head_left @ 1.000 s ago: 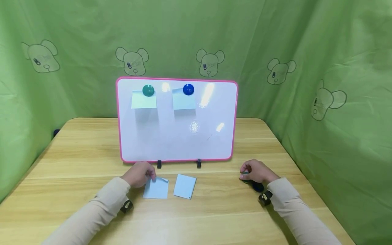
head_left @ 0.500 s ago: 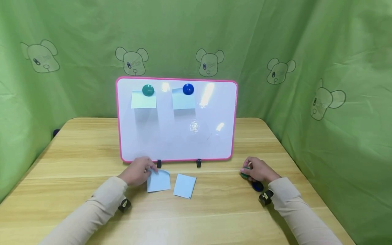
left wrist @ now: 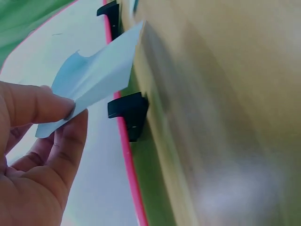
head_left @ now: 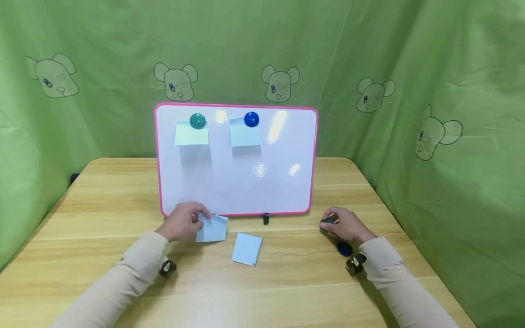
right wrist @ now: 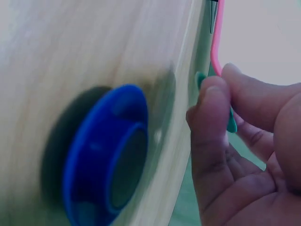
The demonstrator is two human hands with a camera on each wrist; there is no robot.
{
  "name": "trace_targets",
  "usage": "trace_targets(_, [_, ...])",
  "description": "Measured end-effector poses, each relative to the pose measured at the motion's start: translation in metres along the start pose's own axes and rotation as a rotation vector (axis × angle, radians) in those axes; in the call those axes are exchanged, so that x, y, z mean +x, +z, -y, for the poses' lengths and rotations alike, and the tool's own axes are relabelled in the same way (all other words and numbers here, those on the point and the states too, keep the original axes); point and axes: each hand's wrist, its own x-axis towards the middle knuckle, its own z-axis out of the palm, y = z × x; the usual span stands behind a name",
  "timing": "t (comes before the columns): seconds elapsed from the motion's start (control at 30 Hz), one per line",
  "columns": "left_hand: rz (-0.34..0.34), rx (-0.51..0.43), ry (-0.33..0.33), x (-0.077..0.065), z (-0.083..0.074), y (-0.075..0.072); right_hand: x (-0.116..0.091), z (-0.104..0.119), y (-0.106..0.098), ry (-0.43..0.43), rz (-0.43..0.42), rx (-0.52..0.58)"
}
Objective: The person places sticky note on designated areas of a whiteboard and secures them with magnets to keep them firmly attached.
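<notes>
My left hand [head_left: 182,222] pinches a light blue sticky note [left wrist: 101,70] by one edge between thumb and fingers, lifted off the table near the lower edge of the whiteboard [head_left: 234,182]. The free end of that note curves away from my fingers in the left wrist view. At the right, my right hand [head_left: 346,224] grips a green round magnet [right wrist: 232,123], mostly covered by the fingers. A blue round magnet [right wrist: 106,155] lies on the table just below this hand, its dark flat face showing. Another light blue note [head_left: 247,249] lies on the table between the hands.
The pink-framed board stands upright on small black feet [head_left: 266,218]. Two notes hang along its upper part, one under a green magnet [head_left: 198,120], the other under a blue magnet [head_left: 251,119]. Green curtains [head_left: 229,41] surround the wooden table [head_left: 287,291].
My left hand has raised its note off the table and moved toward the board's lower edge. My right hand has lifted the green magnet slightly away from the blue one, which stays put.
</notes>
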Motion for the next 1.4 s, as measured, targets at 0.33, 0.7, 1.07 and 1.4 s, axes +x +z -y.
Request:
trace_targets(0.33, [-0.063,-0.074,0.047,0.011,-0.009,-0.002,0.0,0.004,-0.003,0.008,-0.022,-0.032])
trace_targets(0.7, [-0.068,-0.065,0.023,0.024,-0.028,-0.005,0.007,0.004,-0.006,-0.047,-0.072,-0.073])
trace_targets(1.07, [-0.094,-0.074,0.023,0.043,-0.053,-0.005,0.014,0.009,-0.006,-0.061,-0.229,-0.016])
trace_targets(1.4, [-0.125,-0.088,0.056,0.057,-0.065,-0.003,0.023,0.018,-0.01,-0.104,-0.366,0.148])
